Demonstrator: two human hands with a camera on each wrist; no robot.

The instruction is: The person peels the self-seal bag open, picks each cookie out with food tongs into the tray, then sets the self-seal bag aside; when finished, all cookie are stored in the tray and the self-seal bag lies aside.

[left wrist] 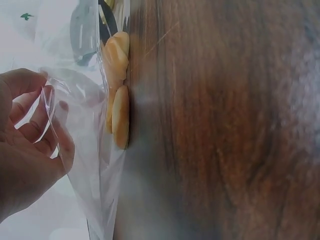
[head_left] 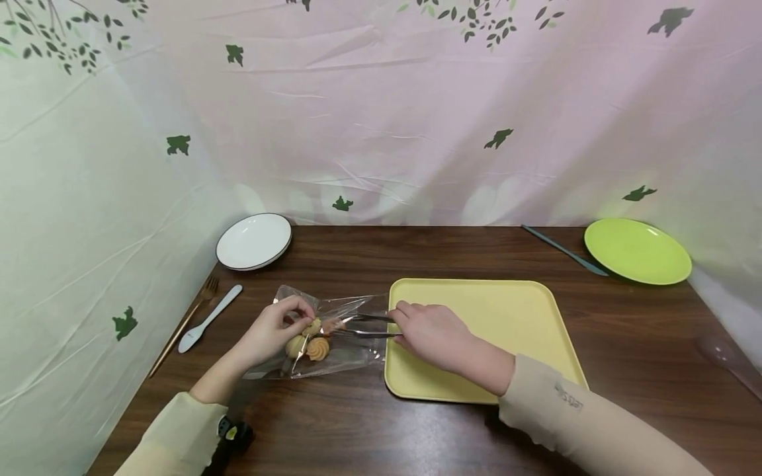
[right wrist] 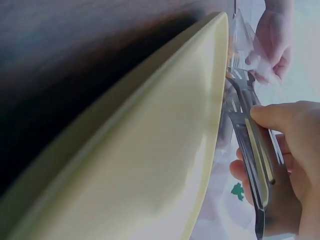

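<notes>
A clear plastic bag [head_left: 357, 360] lies on the dark wooden table with several cookies [head_left: 318, 349] inside. My left hand [head_left: 268, 336] pinches the bag's film between thumb and fingers above the cookies; the left wrist view shows the film [left wrist: 85, 100] lifted there. In my right hand [head_left: 437, 337] are metal tongs [right wrist: 255, 137] with forked tips. They point left into the bag's end, with the tips beside a brownish cookie [head_left: 332, 325]. Whether they touch it I cannot tell. Beneath my right hand is a yellow tray [head_left: 506, 297].
At the back left stands a white dish [head_left: 253, 241], with a gold fork [head_left: 181, 330] and a white spoon [head_left: 211, 320] in front of it. A blue-grey knife [head_left: 562, 249] and a green plate [head_left: 637, 251] lie back right. Near the right edge is a transparent spoon-like item [head_left: 723, 354].
</notes>
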